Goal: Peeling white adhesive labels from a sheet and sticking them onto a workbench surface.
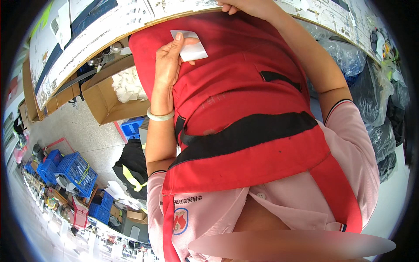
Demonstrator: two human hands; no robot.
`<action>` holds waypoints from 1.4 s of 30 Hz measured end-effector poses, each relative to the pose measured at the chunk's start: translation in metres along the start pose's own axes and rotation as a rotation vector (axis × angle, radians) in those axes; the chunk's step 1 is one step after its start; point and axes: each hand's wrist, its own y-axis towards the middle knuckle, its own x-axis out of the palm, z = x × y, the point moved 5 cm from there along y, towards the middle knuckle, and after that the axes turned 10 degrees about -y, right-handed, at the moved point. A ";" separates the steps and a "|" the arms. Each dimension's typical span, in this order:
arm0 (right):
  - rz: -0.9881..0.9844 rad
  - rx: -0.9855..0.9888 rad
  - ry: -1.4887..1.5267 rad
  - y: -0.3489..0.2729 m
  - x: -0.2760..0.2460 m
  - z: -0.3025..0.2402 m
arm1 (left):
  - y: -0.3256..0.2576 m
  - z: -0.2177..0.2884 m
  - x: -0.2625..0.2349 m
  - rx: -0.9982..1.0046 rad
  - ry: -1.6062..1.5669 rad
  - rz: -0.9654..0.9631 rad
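Left hand (168,65) pinches white paper slip (190,47) against red apron (244,109); right hand (246,6) at table edge (131,32) (fingers cut off, grip unreadable). Slip not yet placed.

Workbench (131,30) along top edge, printed paper sheets (87,26) covering it; right hand (244,6) resting on edge

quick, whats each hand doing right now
Left hand: closed on a small white slip, held against the red apron.
Right hand: resting on the table edge; open or closed cannot be told.
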 end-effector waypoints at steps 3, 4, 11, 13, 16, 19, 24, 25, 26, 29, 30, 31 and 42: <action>0.015 -0.034 -0.049 0.000 0.002 -0.004 | -0.001 0.001 0.000 0.005 0.002 0.022; 0.016 -0.015 -0.084 -0.001 0.002 -0.007 | -0.001 0.001 0.000 0.003 0.000 0.032; 0.012 -0.073 0.081 -0.018 -0.017 0.002 | 0.005 -0.003 0.002 0.000 -0.047 -0.034; 0.055 -0.069 0.105 -0.032 -0.031 0.006 | 0.002 -0.002 -0.001 -0.012 -0.032 0.021; 0.198 0.026 0.154 -0.050 -0.070 0.026 | -0.004 -0.004 -0.014 -0.007 -0.017 0.041; 0.420 0.091 0.167 -0.069 -0.136 0.085 | 0.004 -0.004 0.000 0.005 -0.002 -0.005; 0.661 0.108 -0.504 -0.072 -0.149 0.102 | -0.004 0.001 -0.006 0.063 0.003 -0.006; 0.692 0.104 -0.578 -0.072 -0.149 0.099 | -0.008 0.001 -0.007 0.085 -0.024 0.005; 0.728 0.060 -0.674 -0.075 -0.152 0.097 | -0.012 0.005 -0.008 0.106 -0.049 0.009; 0.774 0.099 -0.499 -0.086 -0.138 0.069 | -0.038 0.020 -0.040 0.143 -0.140 0.107; 0.756 0.099 -0.402 -0.091 -0.131 0.055 | -0.045 0.022 -0.062 0.193 -0.200 0.161; 0.752 0.094 -0.395 -0.090 -0.127 0.055 | -0.052 0.024 -0.090 0.212 -0.249 0.119; 0.459 -0.482 -0.575 -0.024 -0.029 -0.002 | -0.092 -0.058 -0.351 0.102 -0.398 0.738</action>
